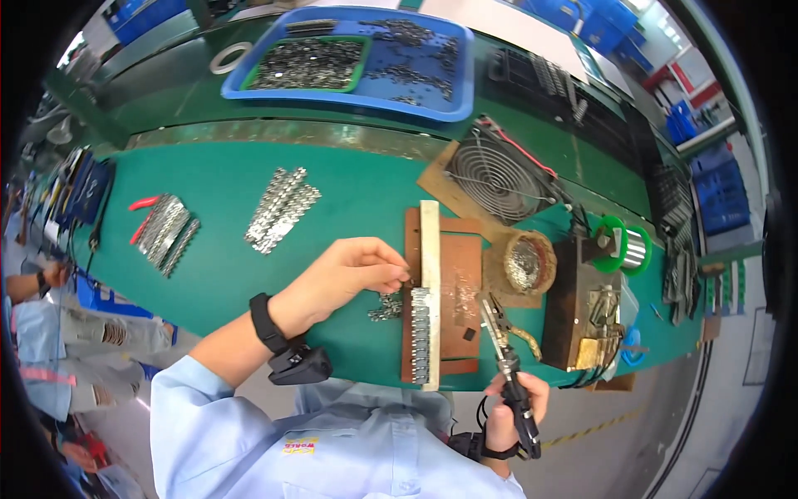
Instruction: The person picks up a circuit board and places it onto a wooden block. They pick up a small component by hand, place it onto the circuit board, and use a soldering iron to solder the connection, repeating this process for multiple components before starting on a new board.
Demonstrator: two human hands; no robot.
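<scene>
Your left hand [341, 274] is pressing fingertips together (on what, I cannot tell) beside the metal parts [421, 337] lining the jig [430, 249] at the counter's [208, 224] near edge; your right hand [501, 426] is gripping the soldering iron [519, 399], its slipping risking burns.

In the upper left of the frame, a white tape roll [215, 64] lies on the bench, just beside a large blue tray. A round black fan [496, 176] with a wire grille and a red cable stands right of centre. Blue crates [720, 198] are at the right edge. At lower right, a yellow-and-black striped line [594, 427] crosses the grey floor.
</scene>
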